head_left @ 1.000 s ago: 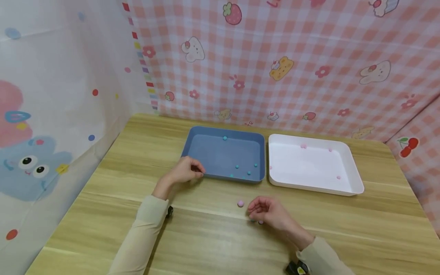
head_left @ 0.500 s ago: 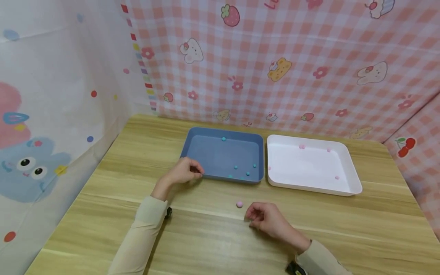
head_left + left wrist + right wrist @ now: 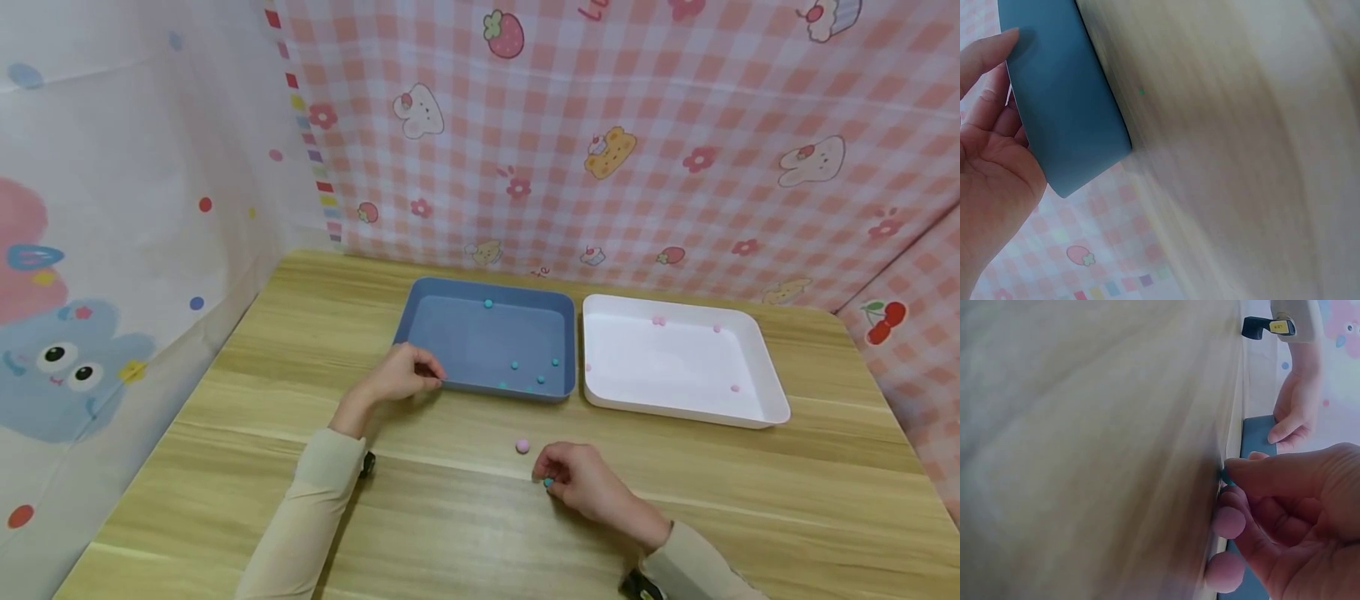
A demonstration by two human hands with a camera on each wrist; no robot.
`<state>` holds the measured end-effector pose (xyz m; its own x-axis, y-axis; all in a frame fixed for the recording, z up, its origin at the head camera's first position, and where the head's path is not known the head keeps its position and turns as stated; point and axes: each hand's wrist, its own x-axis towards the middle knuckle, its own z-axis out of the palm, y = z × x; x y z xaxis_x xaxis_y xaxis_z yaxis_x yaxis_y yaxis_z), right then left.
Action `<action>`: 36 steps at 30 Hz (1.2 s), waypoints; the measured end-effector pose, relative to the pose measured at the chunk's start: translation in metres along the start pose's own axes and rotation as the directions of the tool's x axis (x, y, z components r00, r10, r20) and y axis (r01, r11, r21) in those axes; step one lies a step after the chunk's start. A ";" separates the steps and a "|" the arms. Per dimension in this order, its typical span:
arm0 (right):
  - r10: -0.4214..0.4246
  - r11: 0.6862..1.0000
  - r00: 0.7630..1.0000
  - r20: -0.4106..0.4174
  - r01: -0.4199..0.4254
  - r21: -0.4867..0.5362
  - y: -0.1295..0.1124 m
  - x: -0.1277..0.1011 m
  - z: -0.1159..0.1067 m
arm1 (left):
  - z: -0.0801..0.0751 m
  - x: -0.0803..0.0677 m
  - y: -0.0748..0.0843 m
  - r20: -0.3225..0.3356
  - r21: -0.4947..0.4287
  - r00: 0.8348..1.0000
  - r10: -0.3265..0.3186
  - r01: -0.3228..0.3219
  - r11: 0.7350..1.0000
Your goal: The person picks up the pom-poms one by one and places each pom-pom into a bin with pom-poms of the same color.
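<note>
My left hand point(image 3: 401, 372) grips the near-left rim of the blue tray point(image 3: 487, 333); in the left wrist view the thumb presses the tray's outer wall point(image 3: 1060, 100), the other fingers behind the rim. Low over the wooden table, my right hand point(image 3: 588, 482) pinches a small teal ball point(image 3: 548, 482) between thumb and index finger. That teal ball point(image 3: 1227, 477) shows partly at the fingertips in the right wrist view. Beside those fingers sit two pink balls, one nearer the fingertips point(image 3: 1229, 522) and another pink ball point(image 3: 1224, 572) below it. In the head view only one pink ball point(image 3: 522, 447) shows.
Several teal balls point(image 3: 541, 379) lie in the blue tray. A white tray point(image 3: 678, 410) stands right of it with several pink balls point(image 3: 735, 388) inside. Behind the wooden table point(image 3: 450, 517) hangs a pink checked cloth point(image 3: 555, 183).
My right hand has drawn slightly toward me and its fingers have closed on the teal ball, now visible at the fingertips. My left hand keeps its grip on the blue tray.
</note>
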<state>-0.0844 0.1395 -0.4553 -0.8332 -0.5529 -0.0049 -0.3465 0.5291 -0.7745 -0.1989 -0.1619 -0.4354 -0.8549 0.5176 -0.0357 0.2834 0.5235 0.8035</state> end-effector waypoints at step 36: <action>-0.080 0.969 0.977 -0.196 0.122 0.215 -0.006 0.021 -0.039 | 0.000 0.001 -0.001 0.007 0.003 1.000 0.001 -0.001 1.000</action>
<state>-0.1164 0.1504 -0.4259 -0.8710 -0.4567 0.1809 -0.3451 0.3069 -0.8870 -0.1997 -0.1619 -0.4357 -0.8515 0.5230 -0.0390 0.2858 0.5250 0.8017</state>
